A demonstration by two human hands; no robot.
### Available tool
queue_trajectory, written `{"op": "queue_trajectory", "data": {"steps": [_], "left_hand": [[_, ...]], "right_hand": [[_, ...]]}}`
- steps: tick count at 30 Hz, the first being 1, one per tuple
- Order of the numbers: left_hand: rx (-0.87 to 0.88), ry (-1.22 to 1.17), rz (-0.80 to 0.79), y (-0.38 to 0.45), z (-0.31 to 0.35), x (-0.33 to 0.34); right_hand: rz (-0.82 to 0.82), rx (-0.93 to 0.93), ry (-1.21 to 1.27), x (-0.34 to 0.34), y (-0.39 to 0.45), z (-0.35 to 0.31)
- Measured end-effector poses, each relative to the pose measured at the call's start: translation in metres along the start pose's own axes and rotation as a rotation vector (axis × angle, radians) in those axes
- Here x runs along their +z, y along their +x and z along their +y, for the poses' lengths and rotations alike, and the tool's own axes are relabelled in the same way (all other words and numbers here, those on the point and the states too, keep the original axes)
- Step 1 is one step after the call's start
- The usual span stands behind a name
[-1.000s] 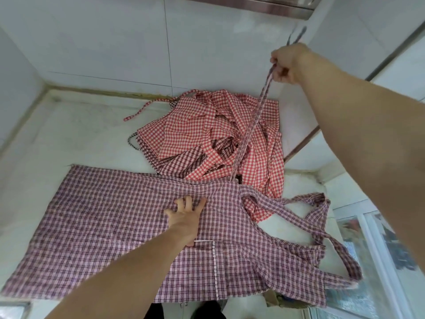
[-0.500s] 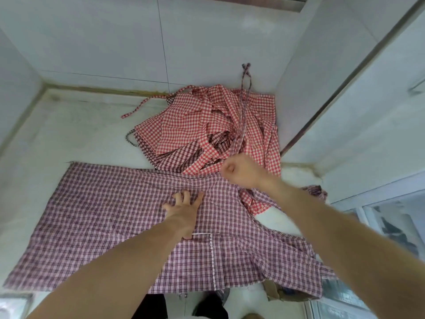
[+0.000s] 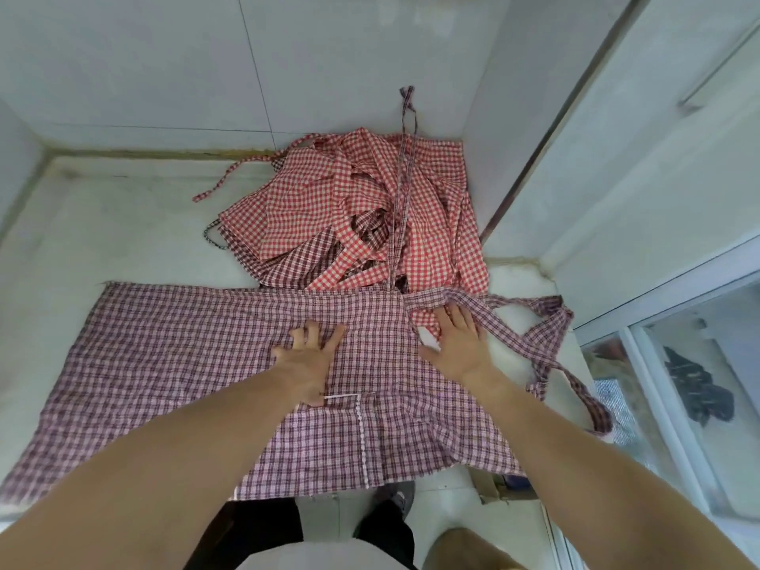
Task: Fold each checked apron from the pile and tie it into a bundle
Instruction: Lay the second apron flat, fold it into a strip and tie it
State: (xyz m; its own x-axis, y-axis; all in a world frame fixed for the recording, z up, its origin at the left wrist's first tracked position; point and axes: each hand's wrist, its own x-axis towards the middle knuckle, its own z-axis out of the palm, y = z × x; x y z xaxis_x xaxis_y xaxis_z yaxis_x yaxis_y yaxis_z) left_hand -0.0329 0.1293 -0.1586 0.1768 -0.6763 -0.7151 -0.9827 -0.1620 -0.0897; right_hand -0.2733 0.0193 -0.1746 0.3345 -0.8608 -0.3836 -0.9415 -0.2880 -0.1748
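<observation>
Now my right hand point(image 3: 454, 341) has let the long strap point(image 3: 405, 191) go across the red pile point(image 3: 370, 207) at the tabletop's point(image 3: 123, 224) far right corner and lies flat beside my left hand point(image 3: 310, 355), both open-fingered on the purple apron point(image 3: 164, 364) along the near edge, ready to fold.

no readable text, labels or signs

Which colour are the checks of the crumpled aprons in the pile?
Red and white, on the crumpled apron pile; head view.
</observation>
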Motion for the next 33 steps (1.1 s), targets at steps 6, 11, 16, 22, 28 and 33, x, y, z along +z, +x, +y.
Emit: {"op": "queue_trajectory", "data": {"steps": [6, 11, 16, 22, 28, 33], "left_hand": [[-0.013, -0.043, 0.03, -0.012, -0.021, 0.002], [-0.101, 0.066, 0.165, -0.025, -0.011, 0.007], [-0.212, -0.194, 0.066, -0.042, 0.015, 0.022], [-0.215, -0.154, -0.153, -0.049, 0.027, 0.041], [-0.28, -0.217, -0.133, -0.054, 0.032, 0.044], [-0.289, -0.294, -0.151, -0.046, 0.027, 0.05]], "right_hand": [[0.329, -0.369, 0.334, 0.021, -0.067, -0.024], [0.072, -0.421, 0.185, 0.058, -0.106, -0.014], [-0.054, -0.401, 0.158, 0.058, -0.105, -0.004], [-0.09, -0.362, 0.278, 0.047, -0.1, 0.02], [0.355, 0.017, 0.204, 0.034, -0.118, 0.081], [0.768, 0.291, 0.46, 0.043, -0.153, 0.097]]}}
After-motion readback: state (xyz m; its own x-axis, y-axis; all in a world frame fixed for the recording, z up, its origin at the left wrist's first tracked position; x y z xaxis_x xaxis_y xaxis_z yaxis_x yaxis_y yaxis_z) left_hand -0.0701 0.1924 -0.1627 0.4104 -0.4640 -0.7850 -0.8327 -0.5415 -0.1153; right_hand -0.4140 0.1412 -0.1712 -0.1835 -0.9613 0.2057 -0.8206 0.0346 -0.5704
